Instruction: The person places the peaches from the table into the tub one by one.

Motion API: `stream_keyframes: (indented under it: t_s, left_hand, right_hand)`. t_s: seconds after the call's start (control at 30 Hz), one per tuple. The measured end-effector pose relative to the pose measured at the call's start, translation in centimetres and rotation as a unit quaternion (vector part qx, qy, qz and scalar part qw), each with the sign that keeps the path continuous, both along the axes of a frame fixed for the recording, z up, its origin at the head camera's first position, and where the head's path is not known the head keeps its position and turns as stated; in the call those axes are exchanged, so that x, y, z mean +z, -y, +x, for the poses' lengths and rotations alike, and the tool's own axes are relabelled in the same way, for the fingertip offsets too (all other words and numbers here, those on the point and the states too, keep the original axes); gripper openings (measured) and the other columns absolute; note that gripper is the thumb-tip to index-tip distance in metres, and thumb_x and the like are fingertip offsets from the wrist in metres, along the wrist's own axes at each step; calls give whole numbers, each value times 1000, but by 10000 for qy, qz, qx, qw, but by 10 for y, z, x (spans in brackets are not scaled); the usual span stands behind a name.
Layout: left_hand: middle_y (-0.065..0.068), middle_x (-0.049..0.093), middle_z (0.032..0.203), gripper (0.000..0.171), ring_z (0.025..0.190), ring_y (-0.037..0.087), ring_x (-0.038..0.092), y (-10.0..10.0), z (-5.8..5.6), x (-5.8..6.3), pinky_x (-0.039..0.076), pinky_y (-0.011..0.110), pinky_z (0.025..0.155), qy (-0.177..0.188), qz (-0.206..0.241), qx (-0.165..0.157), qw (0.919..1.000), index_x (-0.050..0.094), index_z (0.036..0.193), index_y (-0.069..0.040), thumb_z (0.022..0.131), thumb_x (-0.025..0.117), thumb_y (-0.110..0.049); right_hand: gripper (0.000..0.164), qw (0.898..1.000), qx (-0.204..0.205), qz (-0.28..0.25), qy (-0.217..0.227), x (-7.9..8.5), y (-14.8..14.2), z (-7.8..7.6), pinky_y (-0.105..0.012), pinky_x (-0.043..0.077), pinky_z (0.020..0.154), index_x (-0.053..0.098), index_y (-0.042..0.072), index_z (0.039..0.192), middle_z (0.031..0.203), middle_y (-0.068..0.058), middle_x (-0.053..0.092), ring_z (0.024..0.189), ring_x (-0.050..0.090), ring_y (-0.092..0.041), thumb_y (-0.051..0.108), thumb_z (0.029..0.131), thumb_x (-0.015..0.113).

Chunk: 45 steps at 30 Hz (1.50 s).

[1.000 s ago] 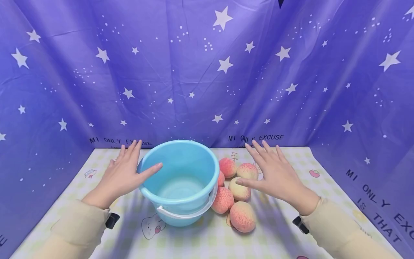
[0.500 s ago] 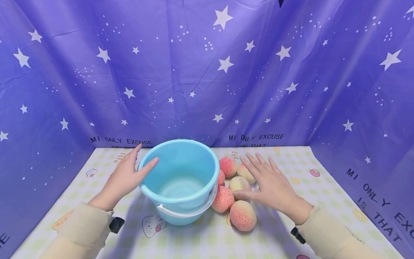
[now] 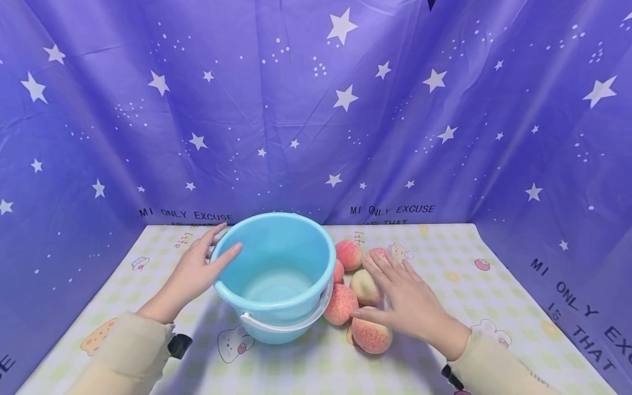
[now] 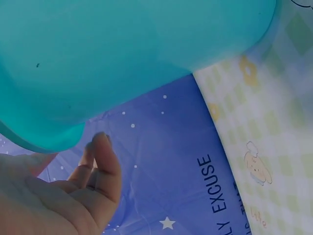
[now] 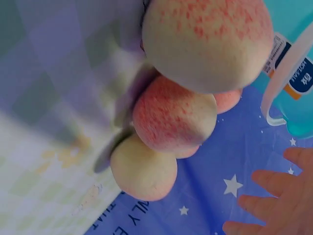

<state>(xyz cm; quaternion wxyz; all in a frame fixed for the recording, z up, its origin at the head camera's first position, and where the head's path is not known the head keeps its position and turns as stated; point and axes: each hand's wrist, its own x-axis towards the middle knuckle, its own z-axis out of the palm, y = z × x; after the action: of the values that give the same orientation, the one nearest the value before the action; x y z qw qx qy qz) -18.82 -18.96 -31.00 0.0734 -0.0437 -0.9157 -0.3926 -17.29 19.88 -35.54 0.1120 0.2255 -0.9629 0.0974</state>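
A light blue bucket [image 3: 276, 323] with a white handle [image 3: 286, 330] stands upright on the table, its inside bare. My left hand [image 3: 190, 269] holds its left rim, thumb over the inner side and curled fingers outside; the left wrist view shows the fingertips [image 4: 101, 139] close by the wall. To the bucket's right lie several pink and cream peaches, among them a near one [image 3: 371, 337], a redder one [image 3: 340, 304] and a pale one [image 3: 364, 286]. Over them hovers my right hand [image 3: 412, 299], fingers spread and straight, partly covering the near, pale and back right peaches.
A checked cloth with cartoon prints covers the table [image 3: 498, 296]. Purple curtains [image 3: 296, 109] with white stars rise behind it and along both sides. Dark wrist devices [image 3: 179, 345] sit at both cuffs.
My left hand has come in to the bucket's rim and its fingers have curled. My right hand has lowered and moved left and nearer, over the peaches.
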Motion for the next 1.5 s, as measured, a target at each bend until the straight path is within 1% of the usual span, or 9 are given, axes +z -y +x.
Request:
stream_keyframes:
  t_s: [0.07,0.27,0.47,0.6,0.8,1.0,1.17,1.33,1.5]
  left_hand:
    - [26,45,145,77,125,45,53,0,0,-1,54,55,94,56,84,-77,9999,27,157,-13,98,53,-54]
    - [22,26,160,78,141,46,36,-1,-1,-2,39,62,110,524,235,-335,9978,18,160,-17,99,48,-55]
    - [20,21,163,79,140,47,37,-1,-3,-3,40,60,110,915,505,-417,9937,12,161,-23,99,50,-55]
    - [19,21,163,79,139,46,39,-1,-4,-4,41,59,109,979,600,-428,9925,13,160,-24,98,51,-54]
    - [19,20,164,79,135,45,45,-1,-4,-5,46,57,106,1048,727,-484,9907,13,160,-24,98,53,-53]
    - [18,18,164,79,135,44,46,-1,-4,-6,48,55,104,1115,863,-499,9888,13,160,-24,98,54,-50]
    - [18,18,164,78,133,44,47,-1,-4,-8,49,54,103,1180,968,-487,9871,13,160,-25,98,55,-49]
    - [18,17,165,78,135,44,45,-2,-4,-7,48,55,104,1168,982,-486,9871,13,160,-25,98,55,-49]
    - [18,15,165,77,135,46,44,-2,-3,-6,47,55,105,1190,941,-454,9874,14,160,-26,99,54,-49]
  right_hand:
    - [101,10000,49,-34,-23,-4,0,2,-59,19,121,31,20,157,160,-10,34,150,24,-37,79,79,57]
    - [99,9998,138,-115,-13,-13,4,9,-56,26,119,39,16,153,161,-5,32,147,31,-36,79,78,58]
    - [97,9996,221,-182,-70,-22,8,15,-53,27,119,47,15,148,160,-8,35,146,33,-37,80,77,59]
    - [94,9994,248,-257,32,-28,8,16,-52,26,119,46,18,150,159,-8,37,147,32,-36,78,78,60]
    - [90,9991,220,-339,119,-37,10,17,-52,29,119,45,21,150,160,-8,36,148,30,-36,75,80,62]
    - [87,9992,197,-349,89,-46,11,18,-50,29,119,45,21,150,158,-8,38,147,31,-36,69,80,66]
    - [87,9991,241,-361,31,-50,12,20,-53,35,115,45,19,150,156,-11,40,146,32,-38,71,82,62]
    - [85,9988,235,-428,43,-55,13,22,-57,42,109,44,18,150,157,-13,40,146,30,-41,65,84,65]
    - [82,9990,255,-357,-47,-60,13,24,-55,43,108,44,18,150,158,-13,38,147,27,-41,61,85,68]
